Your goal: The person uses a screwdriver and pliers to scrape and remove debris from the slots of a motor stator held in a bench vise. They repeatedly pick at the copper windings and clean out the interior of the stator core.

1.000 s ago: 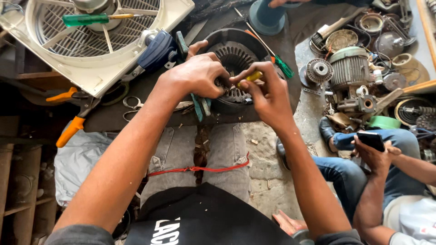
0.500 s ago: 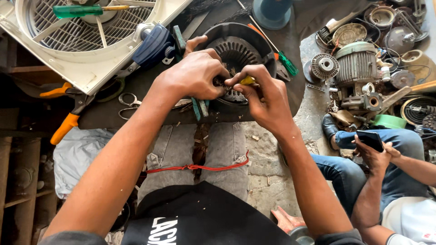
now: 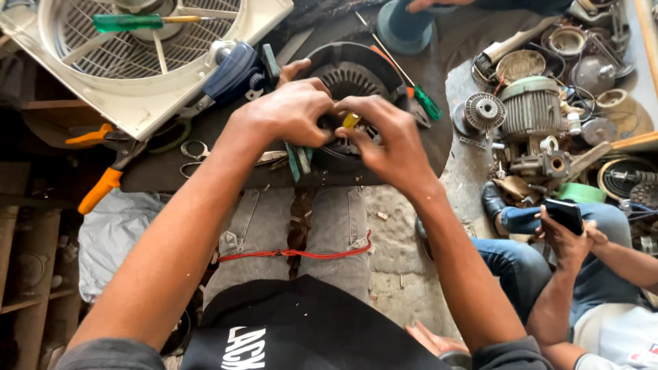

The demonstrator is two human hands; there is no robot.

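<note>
A round black fan motor housing (image 3: 356,72) lies on a dark board (image 3: 205,171) across my knees. My left hand (image 3: 291,113) is closed over its left side, fingers gripping the housing. My right hand (image 3: 387,140) pinches a small yellow-handled tool (image 3: 351,120) against the motor's middle. Both hands touch each other above the winding, which they mostly hide. A teal-handled tool (image 3: 299,159) pokes out below my left hand.
A white fan grille (image 3: 130,62) with a green screwdriver (image 3: 137,22) lies upper left. Orange-handled pliers (image 3: 103,181) and scissors (image 3: 195,151) rest on the board. Another green screwdriver (image 3: 418,96) lies right. Motor parts (image 3: 531,109) pile at right, where another person holds a phone (image 3: 565,214).
My view has shifted slightly; both hands stay on the motor, with the right hand's fingers now closed tighter over the yellow tool at the centre.
</note>
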